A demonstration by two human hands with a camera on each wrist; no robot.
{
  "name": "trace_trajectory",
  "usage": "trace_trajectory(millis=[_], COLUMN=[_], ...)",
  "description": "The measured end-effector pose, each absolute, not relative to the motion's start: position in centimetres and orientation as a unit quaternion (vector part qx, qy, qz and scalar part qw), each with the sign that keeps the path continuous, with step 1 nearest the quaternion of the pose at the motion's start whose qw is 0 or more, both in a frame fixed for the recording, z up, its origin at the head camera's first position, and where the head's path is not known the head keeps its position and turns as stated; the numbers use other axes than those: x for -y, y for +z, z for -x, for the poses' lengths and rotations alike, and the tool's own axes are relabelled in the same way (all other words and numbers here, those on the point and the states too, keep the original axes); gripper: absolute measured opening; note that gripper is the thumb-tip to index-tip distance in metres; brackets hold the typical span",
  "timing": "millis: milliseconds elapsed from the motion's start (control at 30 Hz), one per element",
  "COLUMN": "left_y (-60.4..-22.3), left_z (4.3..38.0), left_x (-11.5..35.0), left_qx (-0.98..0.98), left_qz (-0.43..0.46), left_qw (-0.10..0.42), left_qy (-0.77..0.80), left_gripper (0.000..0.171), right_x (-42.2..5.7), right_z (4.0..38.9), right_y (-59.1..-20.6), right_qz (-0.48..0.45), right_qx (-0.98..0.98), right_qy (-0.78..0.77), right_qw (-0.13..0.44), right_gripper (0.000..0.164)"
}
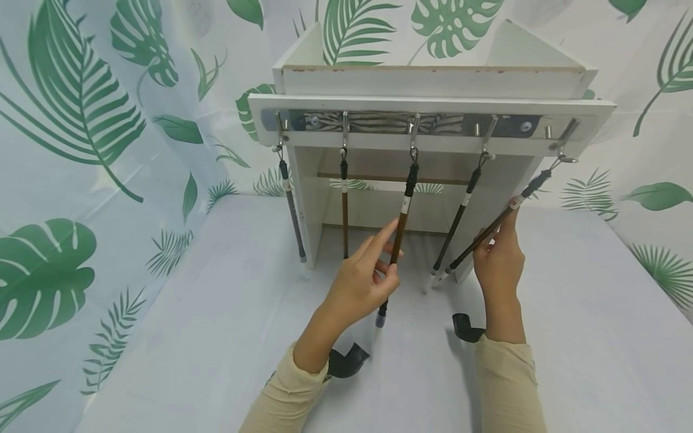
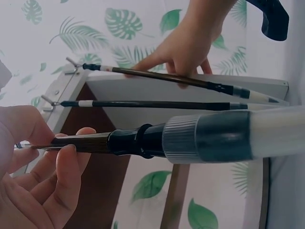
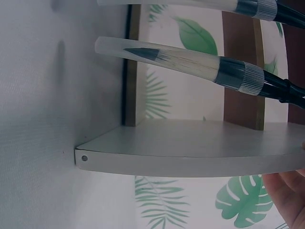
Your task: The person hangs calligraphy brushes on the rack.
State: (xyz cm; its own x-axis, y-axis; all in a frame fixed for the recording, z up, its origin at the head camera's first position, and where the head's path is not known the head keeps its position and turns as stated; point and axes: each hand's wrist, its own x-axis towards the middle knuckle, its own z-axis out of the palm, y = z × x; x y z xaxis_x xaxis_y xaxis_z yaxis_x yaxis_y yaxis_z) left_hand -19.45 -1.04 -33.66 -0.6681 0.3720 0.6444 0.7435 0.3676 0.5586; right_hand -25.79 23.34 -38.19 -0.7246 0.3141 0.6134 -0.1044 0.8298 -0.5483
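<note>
Several long-handled calligraphy brushes hang by loops from metal hooks on a white rack (image 1: 422, 82). My left hand (image 1: 364, 282) holds the middle brush (image 1: 399, 237), its index finger stretched along the handle. In the left wrist view, that brush's ribbed ferrule (image 2: 180, 140) and pale covered tip are close up, with fingertips around the handle. My right hand (image 1: 500, 258) touches the handle of the far-right brush (image 1: 489, 228), fingers mostly extended. That brush slants down leftward, its tip near that of the neighbouring brush (image 1: 457, 222). Another capped brush tip (image 3: 190, 62) fills the right wrist view.
Two more brushes hang on the left: a dark one (image 1: 293, 210) and a brown one (image 1: 344, 210). White side panels (image 3: 190, 164) of the rack stand on a pale cloth surface (image 1: 189, 337). A leaf-patterned backdrop (image 1: 189, 156) surrounds it. Black curved pieces sit at both wrists.
</note>
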Motion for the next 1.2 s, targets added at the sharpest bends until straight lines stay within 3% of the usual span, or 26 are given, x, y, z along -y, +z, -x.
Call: trace_trajectory(millis=[1200], left_y=[-34.18], left_z=[20.08], left_x=[0.96], left_qx=[0.795], left_qz=[0.312], left_qw=[0.158], left_qy=[-0.496], left_gripper=[0.065], right_x=[-23.27], right_z=[25.72], right_y=[-38.09], right_qz=[0.054], right_qx=[0.883], right_qy=[0.288], right_qw=[0.367], right_gripper=[0.068])
